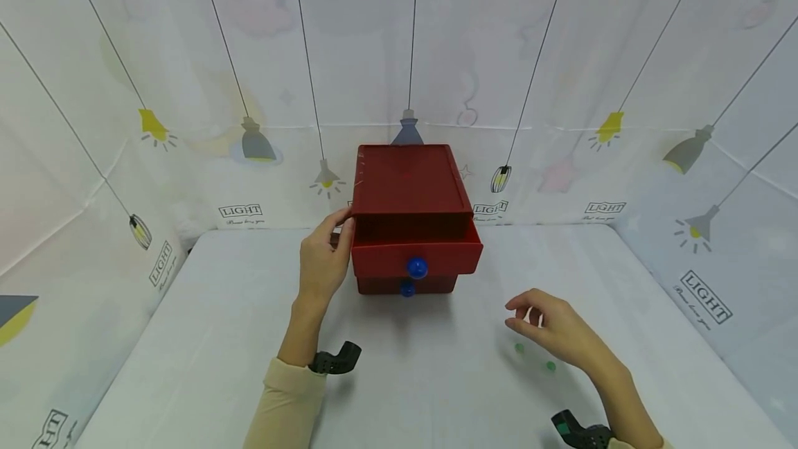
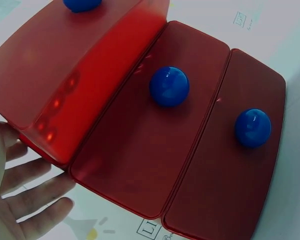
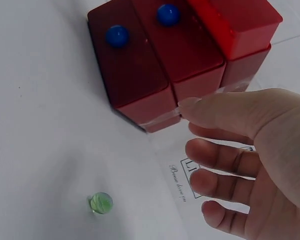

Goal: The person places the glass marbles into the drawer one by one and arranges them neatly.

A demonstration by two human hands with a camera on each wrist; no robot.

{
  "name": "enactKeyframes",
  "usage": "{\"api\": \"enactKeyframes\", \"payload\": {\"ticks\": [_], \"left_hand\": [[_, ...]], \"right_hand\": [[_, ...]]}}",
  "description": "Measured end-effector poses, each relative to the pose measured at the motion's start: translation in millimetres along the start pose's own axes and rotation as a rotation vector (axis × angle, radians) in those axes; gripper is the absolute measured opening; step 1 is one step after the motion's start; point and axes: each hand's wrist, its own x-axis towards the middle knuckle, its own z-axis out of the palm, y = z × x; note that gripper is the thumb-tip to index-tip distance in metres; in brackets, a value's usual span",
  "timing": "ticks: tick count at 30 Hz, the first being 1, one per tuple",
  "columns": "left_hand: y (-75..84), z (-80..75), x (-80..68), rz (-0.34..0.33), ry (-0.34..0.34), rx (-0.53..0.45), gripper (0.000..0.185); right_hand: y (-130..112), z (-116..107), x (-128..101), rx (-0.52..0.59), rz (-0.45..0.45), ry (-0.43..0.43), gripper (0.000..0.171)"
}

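Note:
A red drawer cabinet (image 1: 405, 179) with three drawers and blue knobs stands at the far side of the table. Its top drawer (image 1: 416, 260) is pulled out. My left hand (image 1: 324, 258) rests against the cabinet's left side, its fingers extended along the wall in the left wrist view. Round bright spots (image 2: 56, 103) show on the inner side of the open drawer there. To the right, my right hand (image 1: 557, 328) hovers over the table with loosely bent fingers and nothing in them. Below it lie two green marbles, one nearer (image 1: 551, 366) and one farther (image 1: 519, 348).
A white cloth covers the table (image 1: 206, 338). Behind and at both sides hangs a pale curtain (image 1: 368, 54) printed with lamps, close behind the cabinet. A black wrist camera (image 1: 337, 359) is strapped to the left wrist, another (image 1: 580, 429) to the right.

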Motion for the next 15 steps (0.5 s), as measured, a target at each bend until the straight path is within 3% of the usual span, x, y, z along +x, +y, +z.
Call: {"api": "enactKeyframes", "payload": {"ticks": [15], "left_hand": [[2.3,-0.8,0.6,-0.015,-0.005,0.008,0.035]], "right_hand": [[8.4,7.1,2.8,-0.014,0.057,-0.124,0.026]]}}
